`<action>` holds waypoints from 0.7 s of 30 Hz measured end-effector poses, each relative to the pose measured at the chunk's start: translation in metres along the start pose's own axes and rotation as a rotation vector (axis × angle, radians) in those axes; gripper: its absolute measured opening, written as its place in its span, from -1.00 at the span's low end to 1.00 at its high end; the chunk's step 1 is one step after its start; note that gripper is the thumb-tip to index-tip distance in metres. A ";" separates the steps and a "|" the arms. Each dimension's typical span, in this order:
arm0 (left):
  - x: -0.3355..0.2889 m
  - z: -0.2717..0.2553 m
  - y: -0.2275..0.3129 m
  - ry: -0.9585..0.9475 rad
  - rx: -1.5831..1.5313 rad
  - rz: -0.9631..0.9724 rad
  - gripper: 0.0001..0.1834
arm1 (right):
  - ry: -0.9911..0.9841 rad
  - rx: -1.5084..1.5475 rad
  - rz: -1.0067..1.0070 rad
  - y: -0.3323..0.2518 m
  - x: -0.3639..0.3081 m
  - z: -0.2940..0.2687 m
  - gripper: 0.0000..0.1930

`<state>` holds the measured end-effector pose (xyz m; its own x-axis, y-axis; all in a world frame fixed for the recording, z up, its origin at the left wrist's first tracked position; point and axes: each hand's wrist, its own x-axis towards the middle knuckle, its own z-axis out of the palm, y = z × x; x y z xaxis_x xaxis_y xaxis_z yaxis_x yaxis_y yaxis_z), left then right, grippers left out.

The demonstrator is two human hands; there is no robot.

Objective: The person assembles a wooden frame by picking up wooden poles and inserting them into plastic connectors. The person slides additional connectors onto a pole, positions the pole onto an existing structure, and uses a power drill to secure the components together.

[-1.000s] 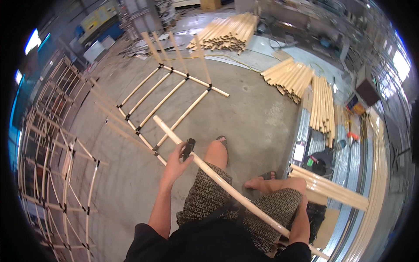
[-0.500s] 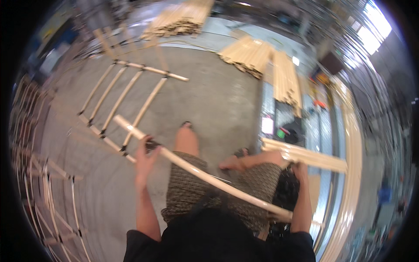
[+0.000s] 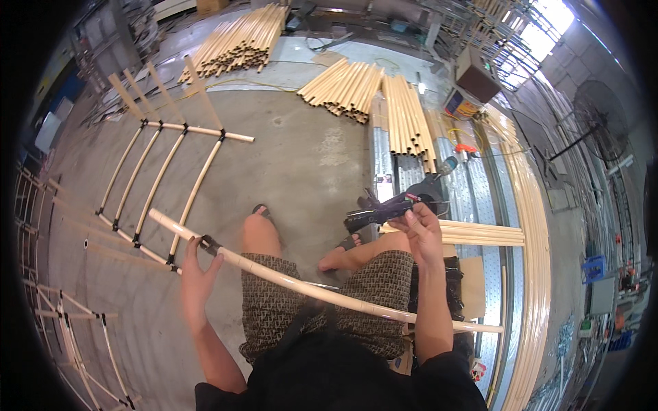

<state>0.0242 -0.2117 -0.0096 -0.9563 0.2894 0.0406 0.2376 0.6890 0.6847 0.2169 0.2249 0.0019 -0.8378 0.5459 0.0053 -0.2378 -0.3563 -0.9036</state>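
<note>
A long cream-coloured pipe (image 3: pixel 295 282) lies slantwise across my thighs. My left hand (image 3: pixel 197 277) pinches a black pipe joint (image 3: pixel 210 244) that sits around the pipe near its far-left end. Above my right knee, my right hand (image 3: pixel 423 229) is closed on several black pipe joints (image 3: pixel 377 211), held clear of the pipe. How many joints it holds is hard to tell because they overlap. Beside my right thigh, partly hidden by my forearm, is a pile of shiny black pieces (image 3: pixel 449 291).
A ladder-like pipe frame (image 3: pixel 159 171) with upright pipes stands on the floor at left, and more frames (image 3: pixel 75 315) are at lower left. Bundles of cream pipes (image 3: pixel 343 89) lie ahead. Long pipes (image 3: pixel 538 288) line the right side. A fan (image 3: pixel 600 123) stands far right.
My right hand has risen from the black pieces beside my thigh and now holds several black joints. The left hand stays at the joint on the pipe. The whole view has shifted somewhat.
</note>
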 end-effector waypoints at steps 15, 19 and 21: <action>-0.048 0.039 0.131 -0.330 -0.585 0.389 -0.43 | -0.345 0.407 0.095 0.070 -0.022 0.081 -0.80; -0.055 0.051 0.136 -0.321 -0.614 0.404 -0.42 | -0.401 0.449 0.104 0.062 -0.027 0.087 -0.78; -0.055 0.053 0.133 -0.307 -0.606 0.412 -0.43 | -0.401 0.456 0.103 0.068 -0.029 0.081 -0.77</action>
<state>0.1179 -0.1009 0.0403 -0.7007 0.6736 0.2352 0.3438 0.0300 0.9385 0.1851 0.1240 -0.0249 -0.9663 0.1947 0.1685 -0.2575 -0.7287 -0.6346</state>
